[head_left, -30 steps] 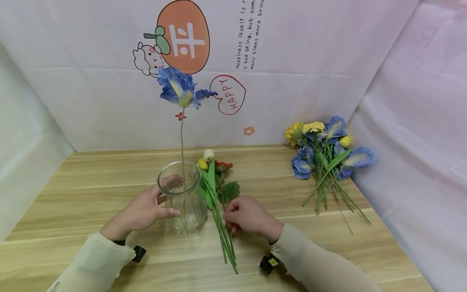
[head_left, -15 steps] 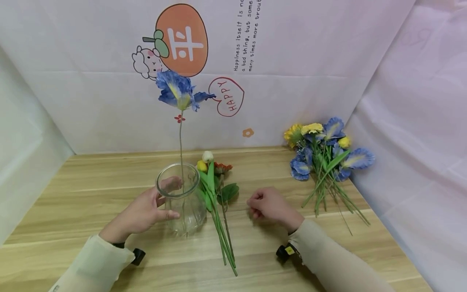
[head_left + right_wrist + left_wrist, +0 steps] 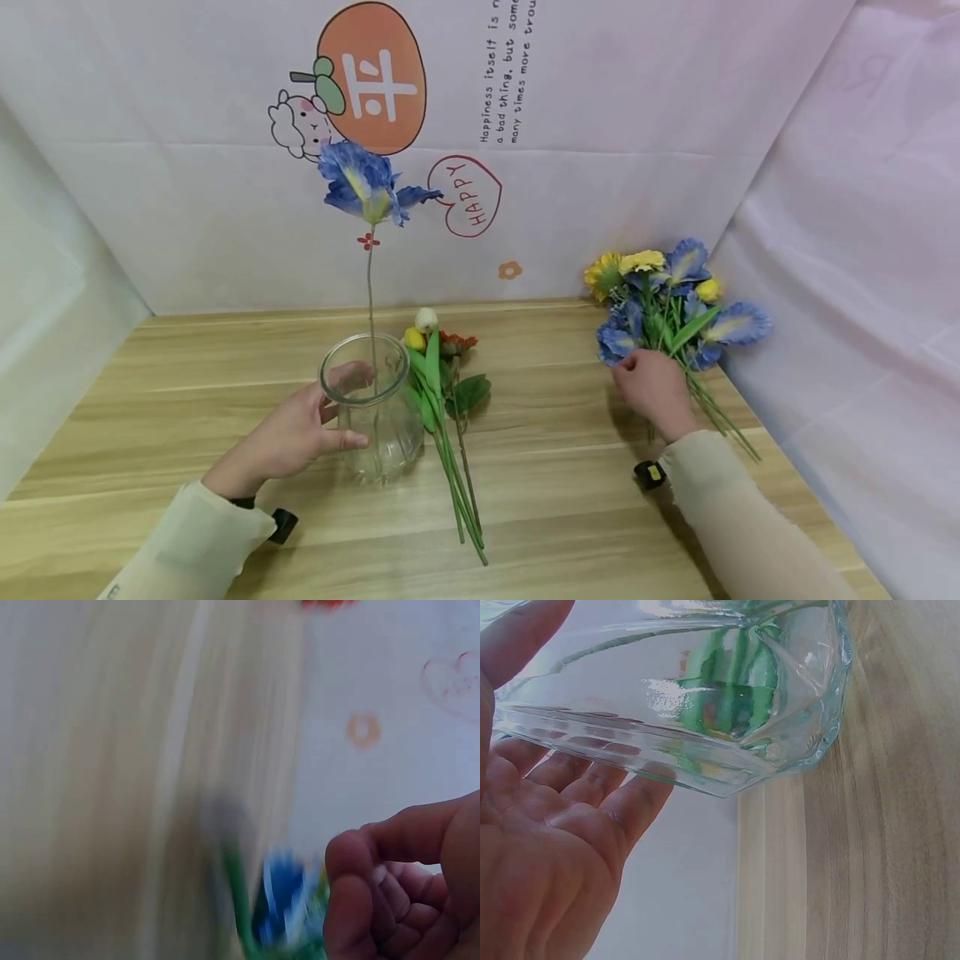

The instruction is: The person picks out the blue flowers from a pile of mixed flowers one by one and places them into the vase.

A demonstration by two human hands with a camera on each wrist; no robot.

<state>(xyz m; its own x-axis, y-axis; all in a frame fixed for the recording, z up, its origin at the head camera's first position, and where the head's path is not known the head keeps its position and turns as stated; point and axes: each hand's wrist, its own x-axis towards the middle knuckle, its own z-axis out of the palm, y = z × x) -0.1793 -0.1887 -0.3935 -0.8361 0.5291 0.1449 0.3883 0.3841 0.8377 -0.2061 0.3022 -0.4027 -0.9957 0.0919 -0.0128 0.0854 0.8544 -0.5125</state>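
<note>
Clearly nearer, the right hand point(image 3: 657, 393) has its fingers curled, seemingly on nothing, with the flower bunch point(image 3: 693, 330) just beyond and rightward of them, stems point(image 3: 708, 398) slanting back past them, while the left hand point(image 3: 296, 429) cups the glass vase point(image 3: 401, 433), well apart.

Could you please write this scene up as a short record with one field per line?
Vase: clear glass, upright on the wooden table
In vase: one tall blue flower
Left hand: holds the vase, fingers behind, thumb in front
Right hand: over the stems of the right bunch, fingers curled, no stem visible in them
Right bunch: blue and yellow flowers, lying on the table
Middle bunch: white, yellow and red flowers, lying just right of the vase
Backdrop: pale, with printed drawings and text
</note>
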